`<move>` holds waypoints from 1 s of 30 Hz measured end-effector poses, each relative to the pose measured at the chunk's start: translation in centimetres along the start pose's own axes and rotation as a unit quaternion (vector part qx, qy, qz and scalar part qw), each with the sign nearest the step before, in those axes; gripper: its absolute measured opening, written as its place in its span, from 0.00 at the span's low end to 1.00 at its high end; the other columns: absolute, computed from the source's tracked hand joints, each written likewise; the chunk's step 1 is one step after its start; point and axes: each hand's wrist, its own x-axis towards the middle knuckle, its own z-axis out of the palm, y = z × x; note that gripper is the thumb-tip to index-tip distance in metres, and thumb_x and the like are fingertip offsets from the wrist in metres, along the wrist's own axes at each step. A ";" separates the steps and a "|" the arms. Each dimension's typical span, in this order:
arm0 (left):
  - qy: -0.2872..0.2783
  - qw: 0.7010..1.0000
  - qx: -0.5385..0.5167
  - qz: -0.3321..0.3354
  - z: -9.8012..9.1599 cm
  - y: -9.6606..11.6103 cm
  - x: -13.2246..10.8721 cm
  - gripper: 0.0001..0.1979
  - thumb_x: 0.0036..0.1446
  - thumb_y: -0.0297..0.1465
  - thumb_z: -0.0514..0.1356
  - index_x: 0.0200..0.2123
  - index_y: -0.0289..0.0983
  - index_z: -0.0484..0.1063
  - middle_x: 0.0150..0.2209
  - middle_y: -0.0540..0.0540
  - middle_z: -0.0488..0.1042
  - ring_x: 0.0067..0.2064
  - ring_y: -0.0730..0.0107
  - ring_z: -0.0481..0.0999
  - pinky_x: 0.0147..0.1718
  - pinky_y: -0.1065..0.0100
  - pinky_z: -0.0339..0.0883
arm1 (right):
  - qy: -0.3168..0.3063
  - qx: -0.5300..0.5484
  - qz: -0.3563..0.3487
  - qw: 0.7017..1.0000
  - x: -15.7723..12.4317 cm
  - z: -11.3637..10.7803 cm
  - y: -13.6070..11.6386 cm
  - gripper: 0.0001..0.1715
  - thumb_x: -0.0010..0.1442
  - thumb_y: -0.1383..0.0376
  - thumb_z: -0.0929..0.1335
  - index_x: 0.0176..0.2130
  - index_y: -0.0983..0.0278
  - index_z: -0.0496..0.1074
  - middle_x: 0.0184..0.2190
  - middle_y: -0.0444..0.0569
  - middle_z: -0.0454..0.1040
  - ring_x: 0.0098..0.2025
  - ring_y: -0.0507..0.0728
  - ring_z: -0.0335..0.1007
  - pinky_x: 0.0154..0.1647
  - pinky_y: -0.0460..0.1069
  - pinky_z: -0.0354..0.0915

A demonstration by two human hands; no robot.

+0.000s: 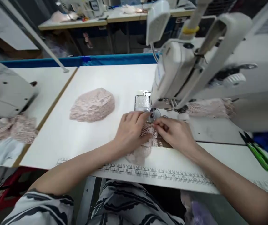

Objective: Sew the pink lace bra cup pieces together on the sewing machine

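Note:
A small piece of pink lace (140, 152) lies on the white sewing table (89, 147) just in front of the sewing machine (194, 68) needle area. My left hand (130, 131) rests flat on the lace with fingers stretched toward the presser foot. My right hand (176, 132) pinches the lace edge beside the needle, fingers curled together. A metal needle plate (142, 103) shows just behind my fingertips.
A stack of pink lace pieces (93, 104) sits left of the machine. More lace (209, 107) trails behind the machine at right. Green snips (260, 154) lie at the right. A printed ruler (152, 173) runs along the table's front edge. Loose fabric (14, 128) lies far left.

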 end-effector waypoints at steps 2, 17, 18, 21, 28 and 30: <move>0.048 0.995 0.068 0.063 0.1 0.2 -0.2 0.24 0.60 0.37 0.66 0.56 0.34 0.67 0.55 0.39 0.74 0.56 0.52 0.70 0.54 0.52 0.63 | -0.013 -0.004 0.039 0.999 0.4 0.2 0.0 0.07 0.64 0.64 0.68 0.36 0.59 0.78 0.22 0.39 0.75 0.23 0.53 0.70 0.27 0.47 0.57; -0.005 0.955 0.212 0.209 0.0 0.7 -1.2 0.18 0.68 0.23 0.52 0.57 0.30 0.72 0.57 0.40 0.76 0.57 0.57 0.72 0.51 0.54 0.65 | -0.027 0.021 0.054 0.998 1.3 0.2 0.4 0.08 0.67 0.64 0.68 0.38 0.62 0.78 0.22 0.41 0.72 0.25 0.52 0.66 0.27 0.47 0.52; 0.000 0.957 0.203 0.207 0.1 0.5 -1.0 0.17 0.68 0.24 0.53 0.58 0.31 0.71 0.57 0.40 0.76 0.57 0.57 0.72 0.51 0.54 0.64 | -0.022 0.011 0.043 0.999 1.2 0.3 0.6 0.09 0.67 0.63 0.68 0.39 0.63 0.78 0.24 0.42 0.74 0.25 0.52 0.67 0.27 0.47 0.52; 0.018 0.962 0.186 0.200 0.3 0.1 -0.4 0.15 0.69 0.24 0.54 0.56 0.33 0.72 0.56 0.42 0.77 0.57 0.59 0.74 0.52 0.53 0.62 | 0.009 -0.036 -0.016 0.999 0.5 0.4 1.1 0.12 0.70 0.62 0.66 0.44 0.63 0.78 0.31 0.45 0.79 0.26 0.52 0.69 0.26 0.47 0.53; 0.017 0.967 0.160 0.198 0.3 -0.1 0.0 0.17 0.68 0.22 0.54 0.57 0.33 0.71 0.56 0.42 0.76 0.57 0.60 0.75 0.57 0.52 0.58 | 0.026 -0.185 -0.142 0.972 -0.9 -0.6 0.7 0.19 0.73 0.62 0.61 0.48 0.63 0.80 0.32 0.47 0.81 0.27 0.53 0.73 0.25 0.49 0.51; 0.015 0.968 0.159 0.195 0.3 -0.1 -0.1 0.18 0.68 0.21 0.54 0.58 0.33 0.70 0.57 0.40 0.76 0.57 0.60 0.75 0.58 0.51 0.58 | 0.016 -0.205 -0.140 0.969 -0.9 -0.9 0.4 0.19 0.73 0.62 0.61 0.48 0.64 0.79 0.30 0.47 0.81 0.27 0.53 0.72 0.25 0.50 0.51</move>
